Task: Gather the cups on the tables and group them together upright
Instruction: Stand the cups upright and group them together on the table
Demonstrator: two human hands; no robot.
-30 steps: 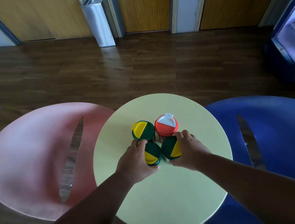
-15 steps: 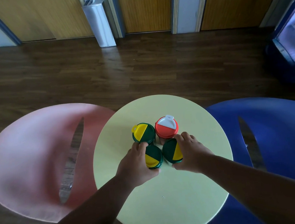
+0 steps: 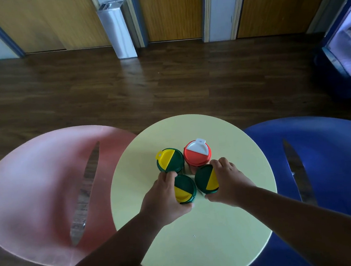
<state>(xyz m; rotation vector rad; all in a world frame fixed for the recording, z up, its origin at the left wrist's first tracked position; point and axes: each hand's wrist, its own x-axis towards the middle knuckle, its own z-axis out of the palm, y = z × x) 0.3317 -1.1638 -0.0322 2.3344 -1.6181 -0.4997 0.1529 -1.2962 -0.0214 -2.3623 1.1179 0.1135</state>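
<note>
Cups stand upright on the yellow worktop (image 3: 233,244): left hand (image 3: 165,199) grips the near-left cup (image 3: 184,188), right hand (image 3: 229,181) the near-right cup (image 3: 206,180), both just near of the far green cup (image 3: 170,160) and red cup (image 3: 197,153).

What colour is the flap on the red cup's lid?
White, on the red cup; head view shows it best.

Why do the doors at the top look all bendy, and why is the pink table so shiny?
Head view: the wide-angle lens bends straight lines near the edges, so the doors lean and curve; light, seemingly from the bright window at right, gives the pink table a soft sheen and streaks the floor; the cups and both hands, left hand and right hand, look sharp.
</note>
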